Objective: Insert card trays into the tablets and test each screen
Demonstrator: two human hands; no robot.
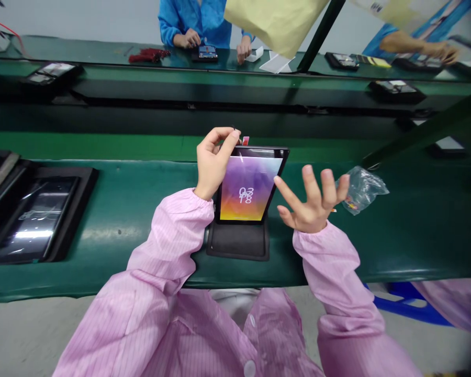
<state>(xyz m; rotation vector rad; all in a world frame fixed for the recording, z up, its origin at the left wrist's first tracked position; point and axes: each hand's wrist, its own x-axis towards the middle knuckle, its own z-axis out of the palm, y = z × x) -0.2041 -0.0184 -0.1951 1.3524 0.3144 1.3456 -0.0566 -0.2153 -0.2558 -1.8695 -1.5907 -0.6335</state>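
Note:
A tablet (247, 186) with a lit purple-and-yellow clock screen stands tilted, its lower edge on a black pad (237, 242). My left hand (214, 162) pinches the top left corner, apparently holding a thin clear film (255, 165) on the screen. A small red tab (245, 140) sticks up behind my fingertips. My right hand (312, 201) hangs open beside the tablet's right edge, fingers spread, touching nothing. Just beyond those fingers lies a crumpled clear plastic bag (361, 189).
A dark green conveyor belt (141, 209) runs across the view, with a tablet in a black tray (35, 214) at the left. Across it, a co-worker in a blue sleeve (192, 21) handles a device. Another person's arm (416, 47) reaches in at the top right.

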